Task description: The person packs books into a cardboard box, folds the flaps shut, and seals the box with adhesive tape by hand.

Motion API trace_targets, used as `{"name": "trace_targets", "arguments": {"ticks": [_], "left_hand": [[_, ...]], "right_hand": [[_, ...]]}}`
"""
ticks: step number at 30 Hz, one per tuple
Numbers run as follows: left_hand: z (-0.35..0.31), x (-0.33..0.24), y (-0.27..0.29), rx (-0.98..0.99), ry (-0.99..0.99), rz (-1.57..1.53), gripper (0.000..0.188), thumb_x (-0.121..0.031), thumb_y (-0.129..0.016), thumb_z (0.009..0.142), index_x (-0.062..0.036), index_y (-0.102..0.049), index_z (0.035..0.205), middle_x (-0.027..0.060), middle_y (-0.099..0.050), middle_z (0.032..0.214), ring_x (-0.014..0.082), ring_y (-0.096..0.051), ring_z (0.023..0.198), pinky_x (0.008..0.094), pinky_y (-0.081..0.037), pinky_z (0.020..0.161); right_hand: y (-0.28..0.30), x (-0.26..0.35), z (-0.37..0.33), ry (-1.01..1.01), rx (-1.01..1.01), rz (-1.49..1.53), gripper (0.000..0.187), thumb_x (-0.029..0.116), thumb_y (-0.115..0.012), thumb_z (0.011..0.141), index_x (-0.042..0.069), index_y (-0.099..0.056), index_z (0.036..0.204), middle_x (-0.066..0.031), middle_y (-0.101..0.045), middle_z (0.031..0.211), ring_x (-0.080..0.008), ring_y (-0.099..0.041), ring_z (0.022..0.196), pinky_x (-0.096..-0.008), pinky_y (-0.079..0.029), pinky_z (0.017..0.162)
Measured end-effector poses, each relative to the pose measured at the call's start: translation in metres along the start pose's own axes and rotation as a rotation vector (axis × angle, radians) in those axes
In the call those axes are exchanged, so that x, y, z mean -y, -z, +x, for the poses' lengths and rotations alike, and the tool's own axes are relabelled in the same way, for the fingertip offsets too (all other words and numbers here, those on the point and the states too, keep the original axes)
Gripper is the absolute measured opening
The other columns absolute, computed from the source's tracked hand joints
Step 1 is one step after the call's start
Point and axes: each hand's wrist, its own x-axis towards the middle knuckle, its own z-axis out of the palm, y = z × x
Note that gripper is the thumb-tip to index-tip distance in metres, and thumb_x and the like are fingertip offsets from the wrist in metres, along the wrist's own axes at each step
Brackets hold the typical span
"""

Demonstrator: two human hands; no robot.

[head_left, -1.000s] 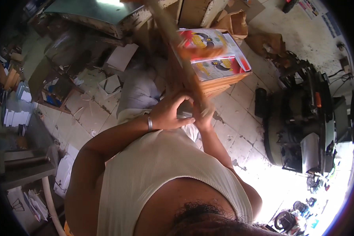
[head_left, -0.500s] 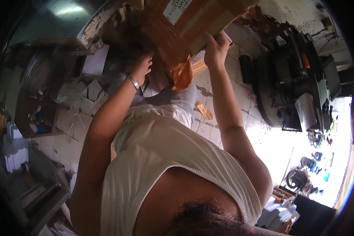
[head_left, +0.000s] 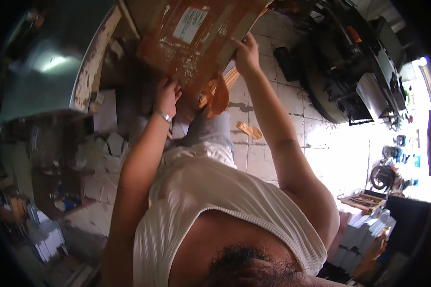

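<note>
A brown cardboard package [head_left: 170, 50], covered in shiny tape and bearing a white label [head_left: 191, 25], is at the top middle. On its right edge, my right hand [head_left: 247, 56] is closed, thumb on top and the other fingers partly hidden. My left hand [head_left: 167, 99], with a metal band at the wrist, is at the near left corner, its fingers bent against the edge. A torn orange-brown paper flap [head_left: 219, 98] hangs from the near side. Beside it, the layered edge of a light-brown stack [head_left: 232, 78] shows under the package.
A grey metal surface [head_left: 38, 79] with a worn edge stands at the left. Dark machinery [head_left: 330, 67] is at the right. A crumpled brown paper scrap [head_left: 249, 129] lies on the tiled floor [head_left: 292, 103]. Stacked paper [head_left: 361, 234] stands at the lower right, near a bright doorway.
The package has shifted left in the view and shows more of its taped face. My left hand has come up against its near corner. My right hand still grips the right edge.
</note>
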Motion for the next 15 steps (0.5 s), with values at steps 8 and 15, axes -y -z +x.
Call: {"name": "trace_targets", "arguments": {"ticks": [8, 15], "left_hand": [[0.0, -0.008, -0.008, -0.166, -0.046, 0.185, 0.071, -0.007, -0.077, 0.086, -0.0186, -0.038, 0.145, -0.0015, -0.061, 0.101, 0.0108, -0.059, 0.085, 0.0275, -0.048, 0.07], [0.004, -0.003, -0.011, -0.149, -0.165, 0.246, 0.069, -0.003, -0.075, 0.087, -0.0131, -0.04, 0.145, 0.0027, -0.06, 0.111, 0.0134, -0.057, 0.1, 0.0288, -0.046, 0.084]], "right_hand": [[0.025, -0.024, 0.036, 0.054, -0.011, 0.245, 0.039, -0.003, -0.058, 0.092, 0.006, -0.055, 0.13, -0.0102, -0.066, 0.114, -0.0219, -0.067, 0.1, -0.0359, -0.057, 0.082], [0.08, 0.021, 0.158, -0.304, -0.053, 0.518, 0.044, 0.041, -0.07, 0.09, 0.007, -0.062, 0.116, -0.0107, -0.068, 0.107, -0.0256, -0.065, 0.101, -0.045, -0.053, 0.089]]}}
